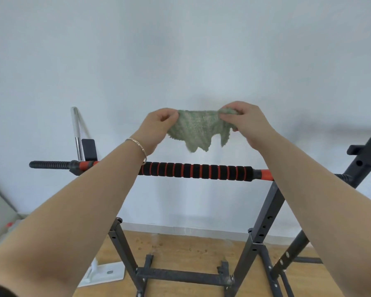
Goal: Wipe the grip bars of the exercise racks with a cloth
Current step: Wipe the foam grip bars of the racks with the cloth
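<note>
— Pale wall (180,50) behind. Where's the cloth (198,129)?
— Spread between the left hand (156,129) and right hand (248,123), hanging above the bar (197,171), not touching it.
— Their hold?
— Each pinches a top corner, fingers curled.
— And below them?
— Rack (263,213) carrying the bar, standing on a wood floor (180,249).

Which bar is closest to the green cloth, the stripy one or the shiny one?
The stripy bar, black with orange rings, lies level just below the cloth. The shiny silver bar stands nearly upright by the wall, far left.
</note>
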The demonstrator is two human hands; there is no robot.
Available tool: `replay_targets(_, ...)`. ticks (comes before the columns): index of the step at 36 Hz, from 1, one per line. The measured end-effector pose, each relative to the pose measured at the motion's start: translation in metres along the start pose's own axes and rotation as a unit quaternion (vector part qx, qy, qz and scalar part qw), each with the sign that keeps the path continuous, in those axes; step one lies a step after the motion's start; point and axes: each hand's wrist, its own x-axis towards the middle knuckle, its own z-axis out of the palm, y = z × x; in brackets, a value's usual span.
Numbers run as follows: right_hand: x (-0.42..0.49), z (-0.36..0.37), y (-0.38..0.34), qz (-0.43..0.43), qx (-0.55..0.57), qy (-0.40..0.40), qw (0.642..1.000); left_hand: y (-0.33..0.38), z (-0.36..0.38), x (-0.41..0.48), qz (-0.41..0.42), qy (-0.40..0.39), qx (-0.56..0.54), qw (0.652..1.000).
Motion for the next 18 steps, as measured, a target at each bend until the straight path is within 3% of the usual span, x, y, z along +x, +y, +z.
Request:
replay_targets(4,-0.034,0.004,0.006,0.007,-0.052,-0.105,0.993,-0.011,-0.013,-0.033,-0.015,-0.077,0.057,0.995)
replay_targets(7,-0.057,0.010,0.025,0.045,-0.126,-0.180,0.975,-0.031,-0.017,-0.057,-0.066,-0.085,0.077,0.991)
replay_targets(13,-0.078,0.014,0.032,0.060,-0.132,-0.221,0.964,-0.048,-0.014,-0.081,-0.080,-0.052,0.097,0.991)
replay_targets(18,-0.076,0.015,0.018,0.057,-0.276,-0.233,0.931,-0.037,-0.011,-0.088,-0.061,-0.030,0.086,0.994)
